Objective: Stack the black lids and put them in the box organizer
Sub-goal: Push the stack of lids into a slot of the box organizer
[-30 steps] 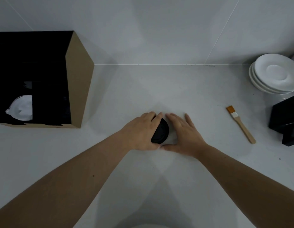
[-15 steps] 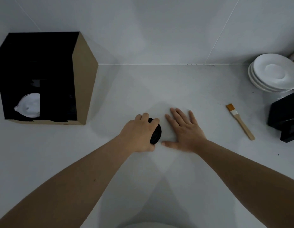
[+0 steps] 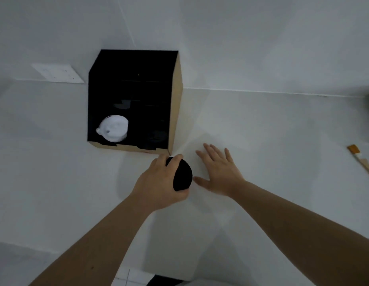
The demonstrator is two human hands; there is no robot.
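Head view: round black plastic lids (image 3: pixel 182 176) are gripped in the left hand (image 3: pixel 158 182), lifted since earlier toward the black cardboard box organizer (image 3: pixel 134 96); the right hand (image 3: pixel 218 172) is spread flat beside them.

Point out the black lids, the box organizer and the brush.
black lids (image 3: pixel 182 175): head view, on the dark face showing beside the left hand's fingers.
box organizer (image 3: pixel 175 112): head view, on its brown right side wall.
brush (image 3: pixel 353 150): head view, on the orange bristles.
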